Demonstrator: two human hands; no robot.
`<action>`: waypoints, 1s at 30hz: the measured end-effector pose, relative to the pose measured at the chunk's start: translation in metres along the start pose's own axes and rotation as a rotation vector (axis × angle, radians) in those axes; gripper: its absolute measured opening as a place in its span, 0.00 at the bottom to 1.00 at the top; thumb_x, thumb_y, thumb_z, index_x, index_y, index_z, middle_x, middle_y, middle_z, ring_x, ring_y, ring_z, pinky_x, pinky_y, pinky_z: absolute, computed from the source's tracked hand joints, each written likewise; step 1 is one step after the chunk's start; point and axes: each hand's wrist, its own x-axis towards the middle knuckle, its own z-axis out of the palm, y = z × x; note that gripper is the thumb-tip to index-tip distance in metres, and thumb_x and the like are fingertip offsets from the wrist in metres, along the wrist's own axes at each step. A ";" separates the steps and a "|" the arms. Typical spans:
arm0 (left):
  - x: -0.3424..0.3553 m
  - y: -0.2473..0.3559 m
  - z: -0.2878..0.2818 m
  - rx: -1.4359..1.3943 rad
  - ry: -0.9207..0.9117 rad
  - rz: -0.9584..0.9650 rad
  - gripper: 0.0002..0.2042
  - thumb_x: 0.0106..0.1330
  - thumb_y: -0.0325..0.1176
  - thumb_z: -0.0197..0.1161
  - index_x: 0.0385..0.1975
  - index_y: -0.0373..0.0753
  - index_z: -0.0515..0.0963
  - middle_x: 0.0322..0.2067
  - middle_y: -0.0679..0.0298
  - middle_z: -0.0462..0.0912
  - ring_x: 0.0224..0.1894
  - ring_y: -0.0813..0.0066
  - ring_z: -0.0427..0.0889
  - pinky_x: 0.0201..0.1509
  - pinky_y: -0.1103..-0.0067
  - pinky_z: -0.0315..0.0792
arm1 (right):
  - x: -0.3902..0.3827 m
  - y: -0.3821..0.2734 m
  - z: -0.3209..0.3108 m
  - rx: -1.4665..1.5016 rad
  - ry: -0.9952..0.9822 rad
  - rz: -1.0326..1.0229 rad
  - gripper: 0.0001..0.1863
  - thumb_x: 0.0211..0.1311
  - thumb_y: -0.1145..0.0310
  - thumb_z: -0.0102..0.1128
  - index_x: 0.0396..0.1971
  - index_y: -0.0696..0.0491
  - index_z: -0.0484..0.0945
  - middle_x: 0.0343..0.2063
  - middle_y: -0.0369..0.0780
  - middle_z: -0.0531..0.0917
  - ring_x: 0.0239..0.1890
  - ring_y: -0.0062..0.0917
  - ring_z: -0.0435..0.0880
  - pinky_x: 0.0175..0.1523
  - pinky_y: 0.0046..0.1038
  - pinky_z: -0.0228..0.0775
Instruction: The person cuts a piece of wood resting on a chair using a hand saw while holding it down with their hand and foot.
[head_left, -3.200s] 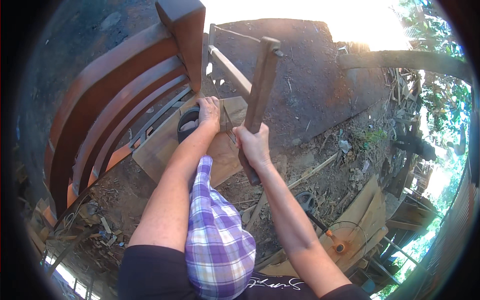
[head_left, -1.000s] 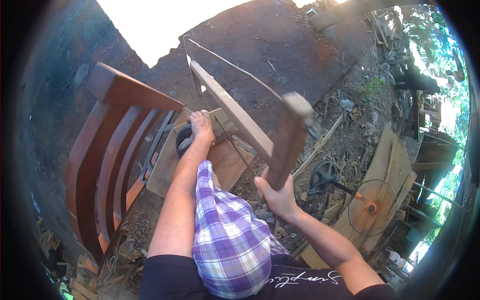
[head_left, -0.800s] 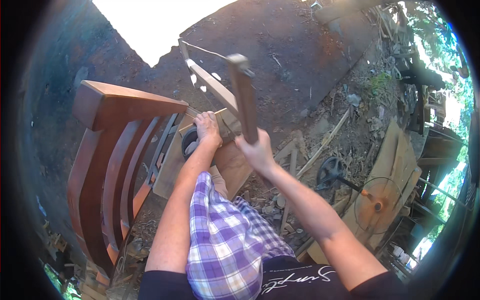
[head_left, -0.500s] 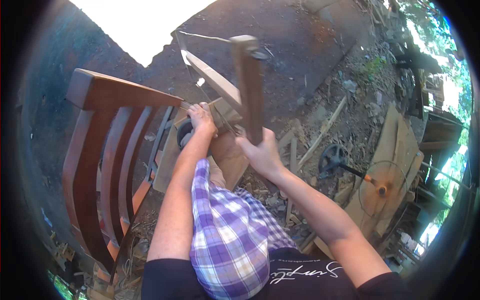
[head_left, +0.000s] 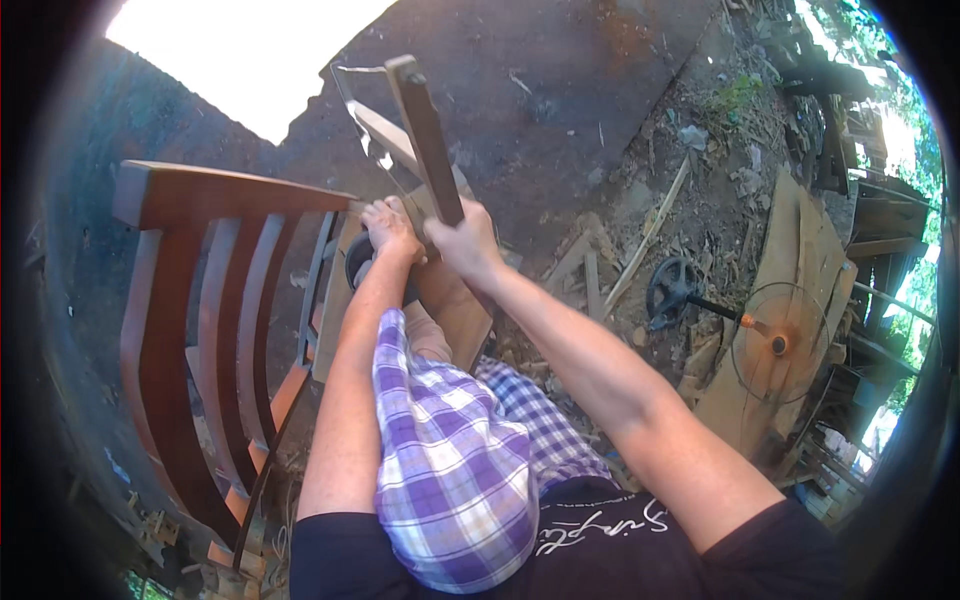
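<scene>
Frame saw [head_left: 400,130], held over a wooden workpiece [head_left: 455,300] beside a chair [head_left: 200,300]. The right hand [head_left: 465,245] is closed around the saw's dark upright bar [head_left: 425,135], whose long axis runs from the hand up and slightly left, top end pointing away from the person. The left hand [head_left: 390,225] presses down on the workpiece just beside it, fingers curled. Compared with half a second earlier, the bar leans further left and the hands sit closer together. A fan [head_left: 775,340] lies on planks at right.
</scene>
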 end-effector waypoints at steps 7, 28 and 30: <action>-0.008 -0.001 -0.024 0.014 -0.045 -0.018 0.54 0.34 0.58 0.79 0.60 0.35 0.60 0.50 0.55 0.71 0.54 0.59 0.70 0.52 0.66 0.67 | -0.088 -0.105 -0.081 -0.172 -0.158 0.269 0.11 0.53 0.73 0.58 0.36 0.60 0.79 0.21 0.38 0.77 0.26 0.18 0.77 0.33 0.25 0.68; -0.012 -0.001 -0.026 -0.011 -0.096 -0.018 0.54 0.31 0.57 0.80 0.59 0.36 0.61 0.52 0.57 0.68 0.55 0.59 0.68 0.55 0.66 0.65 | -0.022 -0.042 -0.039 -0.108 -0.107 0.070 0.09 0.55 0.70 0.58 0.30 0.61 0.80 0.18 0.43 0.80 0.22 0.22 0.78 0.30 0.29 0.70; -0.005 -0.002 -0.017 -0.014 -0.018 -0.010 0.52 0.33 0.57 0.78 0.59 0.36 0.62 0.49 0.59 0.69 0.52 0.60 0.70 0.50 0.66 0.66 | 0.021 -0.010 -0.002 -0.135 -0.042 0.105 0.09 0.55 0.69 0.59 0.29 0.61 0.80 0.18 0.44 0.80 0.23 0.24 0.81 0.31 0.29 0.71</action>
